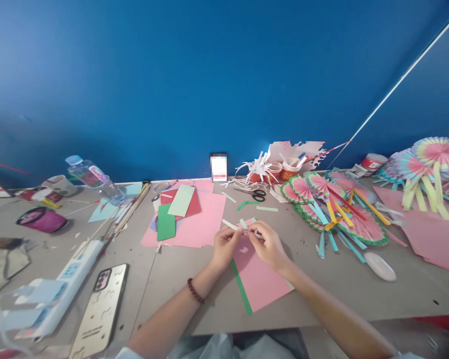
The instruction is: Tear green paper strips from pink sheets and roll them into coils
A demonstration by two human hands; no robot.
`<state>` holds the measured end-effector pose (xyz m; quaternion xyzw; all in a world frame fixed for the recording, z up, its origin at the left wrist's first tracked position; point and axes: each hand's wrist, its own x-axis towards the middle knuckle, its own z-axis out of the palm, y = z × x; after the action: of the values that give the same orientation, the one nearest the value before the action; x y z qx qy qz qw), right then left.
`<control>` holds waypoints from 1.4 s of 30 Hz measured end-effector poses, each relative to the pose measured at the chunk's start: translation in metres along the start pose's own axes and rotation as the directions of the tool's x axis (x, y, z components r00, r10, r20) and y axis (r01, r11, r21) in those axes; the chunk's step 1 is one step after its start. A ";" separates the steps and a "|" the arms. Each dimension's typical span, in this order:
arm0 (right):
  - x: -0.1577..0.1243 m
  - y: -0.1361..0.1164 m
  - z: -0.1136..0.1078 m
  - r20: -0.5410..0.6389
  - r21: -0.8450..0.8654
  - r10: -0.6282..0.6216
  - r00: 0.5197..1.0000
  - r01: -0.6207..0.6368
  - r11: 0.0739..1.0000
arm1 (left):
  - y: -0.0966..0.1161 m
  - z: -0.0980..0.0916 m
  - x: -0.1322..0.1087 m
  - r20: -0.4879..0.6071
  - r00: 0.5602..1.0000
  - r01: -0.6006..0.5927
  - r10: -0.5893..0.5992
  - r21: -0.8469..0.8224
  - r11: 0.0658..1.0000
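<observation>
My left hand [225, 243] and my right hand [268, 244] meet above a pink paper sheet [262, 276] that has a green band along its left edge. Thumb and fingers of both hands are pinched together. A short light green paper strip [243, 224] stands up at the left fingertips. The right fingertips close on a small pale strip, mostly covered by the fingers. Behind the left hand lies a whitish paper strip [229, 225]. Further back are black-handled scissors [257, 195], green paper scraps [248, 204] and another pale green strip [267, 209].
Pink sheets [212, 209] with green and red cards lie left of my hands. Folded paper fans [329, 194] with streamers and a white oval object [379, 266] are to the right. At left are a phone [101, 309], a power strip [69, 289] and a tilted bottle [93, 177].
</observation>
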<state>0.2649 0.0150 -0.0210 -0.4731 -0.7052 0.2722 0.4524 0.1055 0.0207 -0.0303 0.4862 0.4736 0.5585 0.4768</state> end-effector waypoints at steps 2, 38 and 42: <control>0.000 0.001 0.000 0.001 -0.017 0.000 1.000 0.000 1.000 | 0.003 0.001 -0.001 0.000 1.000 0.020 -0.020 -0.011 1.000; 0.000 -0.001 0.004 -0.006 -0.005 0.023 1.000 -0.023 1.000 | 0.010 -0.001 0.002 -0.123 0.987 0.088 -0.103 -0.121 0.989; 0.000 -0.002 0.004 0.007 0.013 0.042 0.999 -0.042 0.999 | 0.008 -0.002 0.002 -0.110 0.988 0.093 -0.109 -0.138 0.986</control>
<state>0.2609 0.0139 -0.0209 -0.4839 -0.6948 0.2878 0.4475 0.1024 0.0220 -0.0228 0.3952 0.4869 0.5913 0.5070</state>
